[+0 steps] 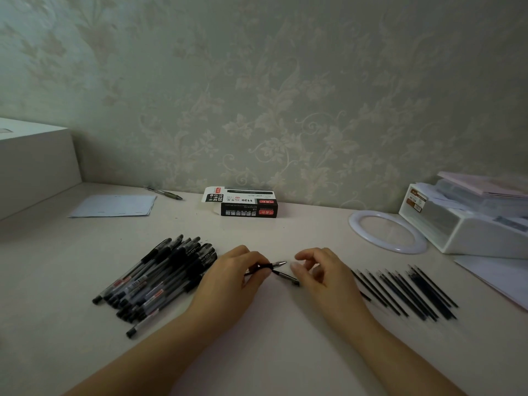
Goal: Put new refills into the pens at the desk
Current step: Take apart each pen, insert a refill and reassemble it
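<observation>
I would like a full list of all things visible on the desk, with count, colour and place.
pens: a pile, black, desk left
refills: a row, dark, desk right
pen in hand: one, black with metal tip, centre
loose part: one, dark, under the right thumb
box: one, black and white, back centre
paper: pale blue, back left
green pen: one, beside the paper
ring: one, white, right
organizer: one, white, far right
left hand: grips the pen
right hand: fingers curled

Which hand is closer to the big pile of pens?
The left hand. It sits right beside the pile of pens, almost touching its near edge, and pinches a pen part. The right hand is farther away, next to the row of refills.
</observation>
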